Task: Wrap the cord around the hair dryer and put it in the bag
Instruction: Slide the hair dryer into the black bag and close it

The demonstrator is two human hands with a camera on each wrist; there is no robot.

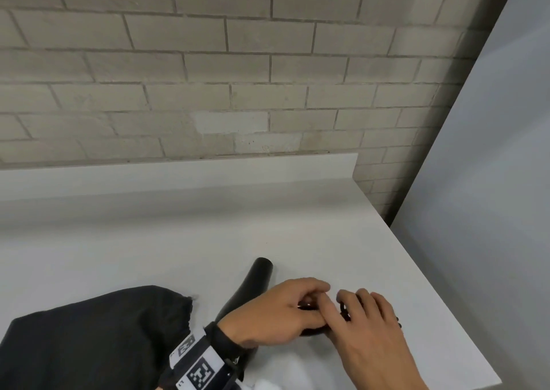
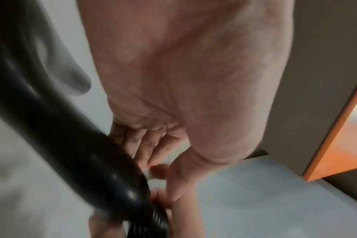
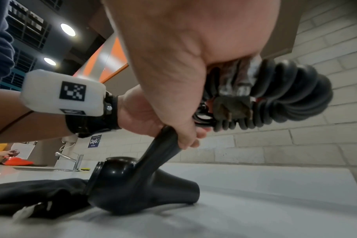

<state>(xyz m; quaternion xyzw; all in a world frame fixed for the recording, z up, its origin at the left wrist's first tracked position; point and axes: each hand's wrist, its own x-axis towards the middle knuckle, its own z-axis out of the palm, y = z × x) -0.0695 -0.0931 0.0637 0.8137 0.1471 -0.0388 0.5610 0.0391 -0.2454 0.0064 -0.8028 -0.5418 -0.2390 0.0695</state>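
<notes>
The left hand (image 1: 276, 315) has its grip curled round the handle of the black hair dryer (image 3: 132, 182), and the right hand (image 1: 369, 321) closes over the same handle just beyond it, its fingers on the black cord (image 3: 275, 96) that is coiled in tight loops around the handle's end. The hair dryer's round body rests on the white tabletop (image 1: 148, 241) with its nozzle (image 1: 262, 270) pointing toward the brick wall (image 1: 238, 62). Touching the dryer's back end, the dark cloth bag (image 1: 104, 336) lies flat on the tabletop. A tagged wrist band (image 1: 196, 366) sits on the left wrist.
</notes>
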